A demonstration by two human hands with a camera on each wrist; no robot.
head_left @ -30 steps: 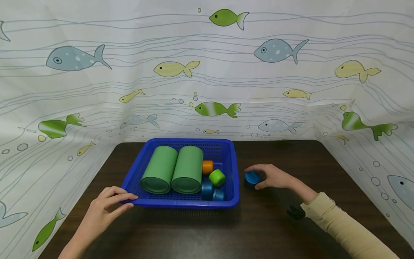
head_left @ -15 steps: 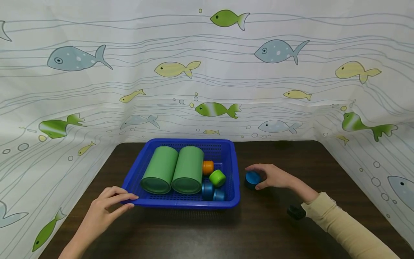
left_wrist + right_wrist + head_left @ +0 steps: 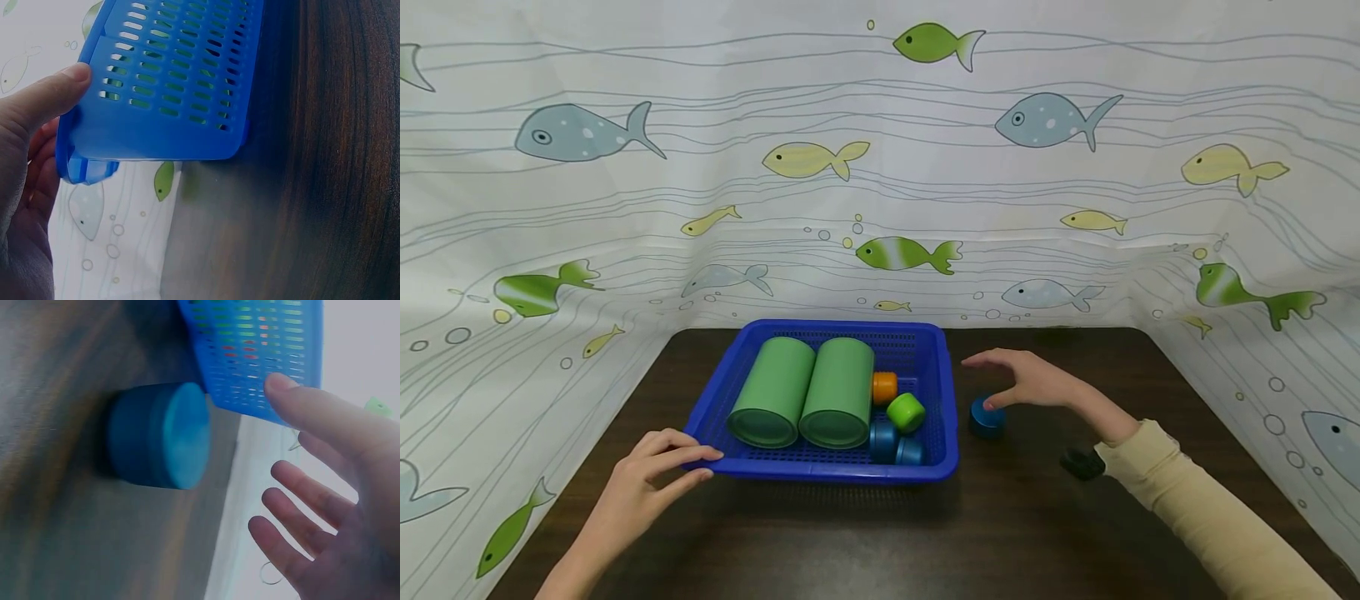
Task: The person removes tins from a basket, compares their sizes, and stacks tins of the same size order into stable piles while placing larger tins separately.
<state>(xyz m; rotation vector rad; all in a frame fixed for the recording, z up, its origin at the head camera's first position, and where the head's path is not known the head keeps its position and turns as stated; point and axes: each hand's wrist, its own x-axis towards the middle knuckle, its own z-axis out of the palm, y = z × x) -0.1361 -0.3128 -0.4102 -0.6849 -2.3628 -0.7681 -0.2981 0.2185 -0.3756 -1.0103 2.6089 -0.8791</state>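
My left hand point(image 3: 643, 479) grips the front left corner of a blue plastic basket point(image 3: 820, 472). In the left wrist view its thumb point(image 3: 76, 74) presses the rim from outside, with the other fingers behind the rim. The basket holds two large green cans point(image 3: 775, 387) lying on their sides, and small round containers in orange point(image 3: 884, 387), lime green point(image 3: 906, 412) and blue point(image 3: 883, 440). Another small blue cylindrical container point(image 3: 987, 418) stands upright on the table, right of the basket. My right hand point(image 3: 1037, 381) hovers above it with spread fingers, apart from it in the right wrist view.
The dark wood table point(image 3: 865, 550) runs under everything. A white cloth with printed fish point(image 3: 925, 183) hangs behind and along both sides. A small black device point(image 3: 1082, 463) sits at the right wrist, by the beige sleeve point(image 3: 1195, 508).
My right hand has let go of the blue container and risen away from it, its fingers spreading. The container stays standing in place. My left hand keeps its grip on the basket corner.
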